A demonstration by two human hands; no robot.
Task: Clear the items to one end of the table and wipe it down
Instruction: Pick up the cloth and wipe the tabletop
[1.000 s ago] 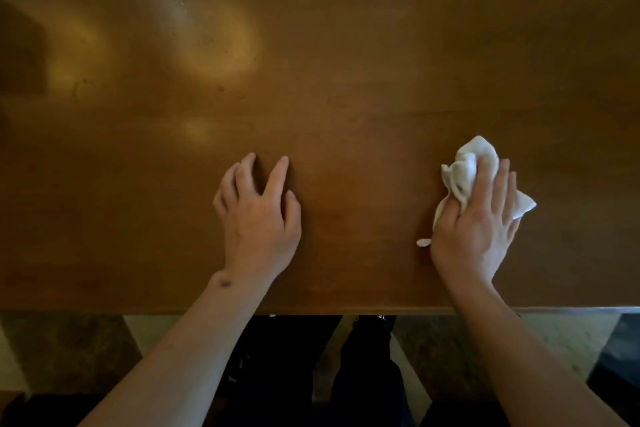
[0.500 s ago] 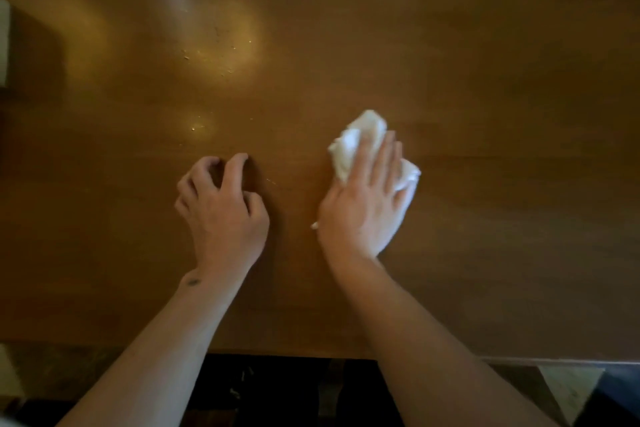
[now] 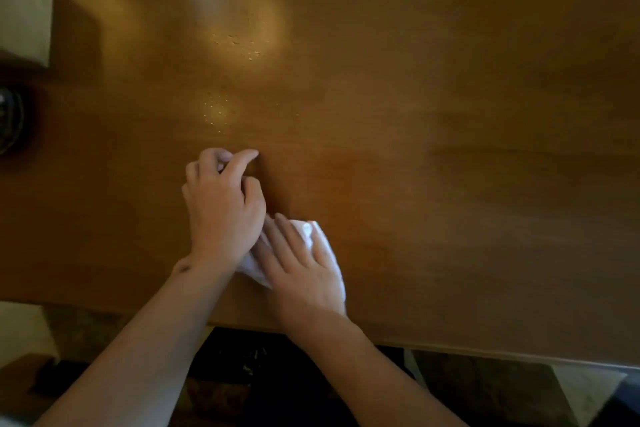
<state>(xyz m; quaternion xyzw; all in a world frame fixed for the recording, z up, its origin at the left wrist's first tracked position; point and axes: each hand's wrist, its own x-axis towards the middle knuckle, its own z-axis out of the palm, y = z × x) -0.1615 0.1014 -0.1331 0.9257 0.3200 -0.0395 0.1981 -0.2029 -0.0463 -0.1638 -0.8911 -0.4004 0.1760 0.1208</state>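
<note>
A brown wooden table (image 3: pixel 433 135) fills the view. My right hand (image 3: pixel 304 270) lies flat on a crumpled white cloth (image 3: pixel 320 239), pressing it onto the table near the front edge. Just to its left and slightly over its fingers, my left hand (image 3: pixel 221 204) rests on the wood with its fingers curled and nothing visible in it. Small glinting specks or droplets (image 3: pixel 239 42) show in the light patches further back on the table.
A pale box-like object (image 3: pixel 24 10) stands at the far left of the table, and a dark round object (image 3: pixel 10 121) sits below it at the left edge. The table's front edge (image 3: pixel 485 347) runs along the bottom, with floor beneath.
My right hand has swept the cloth leftward and toward the front edge, ending against my left hand. My left hand's fingers have curled in. The view has shifted left, showing objects at the left edge.
</note>
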